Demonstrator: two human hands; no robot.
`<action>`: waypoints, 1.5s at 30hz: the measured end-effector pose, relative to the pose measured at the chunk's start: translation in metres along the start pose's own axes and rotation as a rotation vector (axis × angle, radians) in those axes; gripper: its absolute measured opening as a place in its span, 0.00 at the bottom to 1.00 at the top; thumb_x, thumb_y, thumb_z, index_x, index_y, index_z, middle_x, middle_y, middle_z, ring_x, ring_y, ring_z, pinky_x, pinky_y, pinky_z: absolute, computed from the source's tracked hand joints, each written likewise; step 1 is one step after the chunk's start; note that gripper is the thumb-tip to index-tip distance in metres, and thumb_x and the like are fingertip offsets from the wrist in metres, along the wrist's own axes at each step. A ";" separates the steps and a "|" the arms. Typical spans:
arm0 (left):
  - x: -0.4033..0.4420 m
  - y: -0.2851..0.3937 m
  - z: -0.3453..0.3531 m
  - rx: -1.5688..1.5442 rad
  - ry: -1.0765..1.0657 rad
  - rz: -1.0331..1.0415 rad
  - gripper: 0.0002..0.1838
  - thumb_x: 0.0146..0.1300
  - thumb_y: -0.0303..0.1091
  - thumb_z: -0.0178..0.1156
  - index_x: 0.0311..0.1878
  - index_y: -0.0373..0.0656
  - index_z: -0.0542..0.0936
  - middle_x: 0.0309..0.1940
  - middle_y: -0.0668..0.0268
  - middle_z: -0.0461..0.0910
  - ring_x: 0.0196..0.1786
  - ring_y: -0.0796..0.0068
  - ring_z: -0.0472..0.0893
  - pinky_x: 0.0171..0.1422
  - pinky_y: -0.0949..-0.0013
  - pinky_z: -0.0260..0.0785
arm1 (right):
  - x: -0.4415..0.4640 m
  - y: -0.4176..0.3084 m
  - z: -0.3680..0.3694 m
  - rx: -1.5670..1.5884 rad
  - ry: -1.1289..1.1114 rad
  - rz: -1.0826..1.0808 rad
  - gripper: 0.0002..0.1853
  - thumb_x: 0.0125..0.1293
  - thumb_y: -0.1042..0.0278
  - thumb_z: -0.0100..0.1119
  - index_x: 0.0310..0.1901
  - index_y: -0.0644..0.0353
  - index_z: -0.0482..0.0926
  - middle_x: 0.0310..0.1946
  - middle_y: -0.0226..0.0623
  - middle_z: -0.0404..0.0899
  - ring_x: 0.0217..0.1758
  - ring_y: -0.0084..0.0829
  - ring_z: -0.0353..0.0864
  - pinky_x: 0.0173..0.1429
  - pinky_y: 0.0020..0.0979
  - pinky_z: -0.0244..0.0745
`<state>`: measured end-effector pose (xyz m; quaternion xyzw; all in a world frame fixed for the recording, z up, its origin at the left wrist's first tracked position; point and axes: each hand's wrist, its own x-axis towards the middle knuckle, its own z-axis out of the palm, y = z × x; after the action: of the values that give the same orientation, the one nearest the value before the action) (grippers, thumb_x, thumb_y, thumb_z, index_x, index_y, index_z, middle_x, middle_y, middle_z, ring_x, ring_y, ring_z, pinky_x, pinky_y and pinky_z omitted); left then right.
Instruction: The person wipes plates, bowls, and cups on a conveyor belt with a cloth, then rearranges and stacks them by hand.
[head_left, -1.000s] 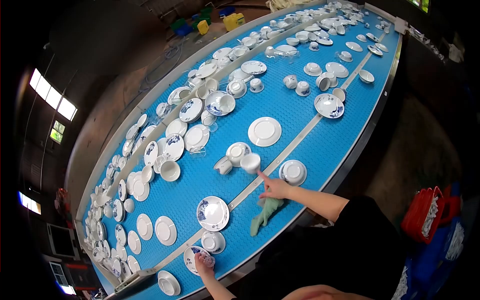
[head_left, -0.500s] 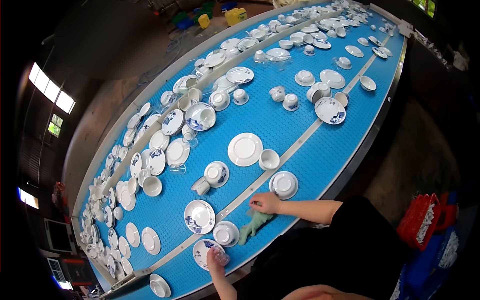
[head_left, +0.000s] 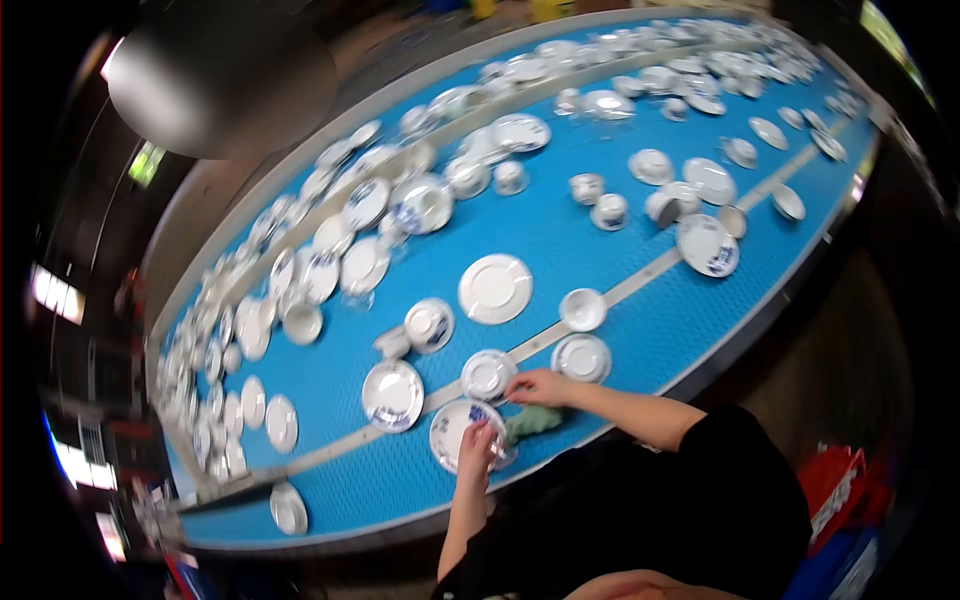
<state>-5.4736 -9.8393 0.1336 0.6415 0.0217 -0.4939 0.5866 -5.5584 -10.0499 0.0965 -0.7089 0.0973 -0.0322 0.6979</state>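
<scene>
My left hand (head_left: 478,447) is closed around a small clear glass (head_left: 503,453), held over a white plate with blue flowers (head_left: 448,428). My right hand (head_left: 538,388) pinches a crumpled green cloth (head_left: 533,424), which hangs down beside the glass. A white bowl (head_left: 487,374) lies just beyond the plate, close to my right fingertips. Past my right wrist lies another white bowl (head_left: 582,358). Motion blur softens the glass and fingertips.
The wide blue surface (head_left: 400,490) carries many white plates, cups and bowls. A pale strip (head_left: 640,277) runs along it. A plain plate (head_left: 495,289) and a patterned plate (head_left: 392,396) lie nearby. A red basket (head_left: 832,490) stands at lower right.
My hands have come closer together, bringing the glass up to the cloth. The plate and bowl by my left hand lie nearer my right hand. The whole view has shifted and tilted.
</scene>
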 end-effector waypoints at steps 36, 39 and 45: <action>0.041 0.021 0.118 1.152 0.524 0.684 0.27 0.44 0.37 0.69 0.48 0.42 0.73 0.49 0.57 0.72 0.53 0.57 0.70 0.55 0.59 0.63 | -0.112 0.057 -0.250 -0.019 0.156 0.155 0.32 0.49 0.72 0.67 0.56 0.58 0.61 0.42 0.33 0.72 0.48 0.26 0.73 0.52 0.29 0.69; 0.029 0.007 0.141 1.383 0.632 0.630 0.38 0.37 0.42 0.72 0.54 0.42 0.69 0.56 0.52 0.66 0.59 0.50 0.64 0.62 0.55 0.56 | -0.115 0.050 -0.264 -0.110 0.175 0.155 0.33 0.49 0.72 0.67 0.56 0.58 0.60 0.44 0.33 0.71 0.48 0.25 0.73 0.52 0.30 0.69; 0.030 -0.011 0.193 1.305 0.751 0.395 0.46 0.31 0.48 0.74 0.57 0.42 0.66 0.57 0.48 0.64 0.59 0.49 0.64 0.60 0.53 0.58 | -0.112 0.075 -0.292 -0.078 0.309 0.163 0.36 0.51 0.68 0.67 0.60 0.59 0.58 0.45 0.36 0.73 0.49 0.26 0.72 0.53 0.29 0.68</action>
<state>-5.5819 -10.0018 0.1396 0.9732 -0.1909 -0.0426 0.1206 -5.7283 -10.3173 0.0386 -0.7118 0.2618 -0.0801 0.6468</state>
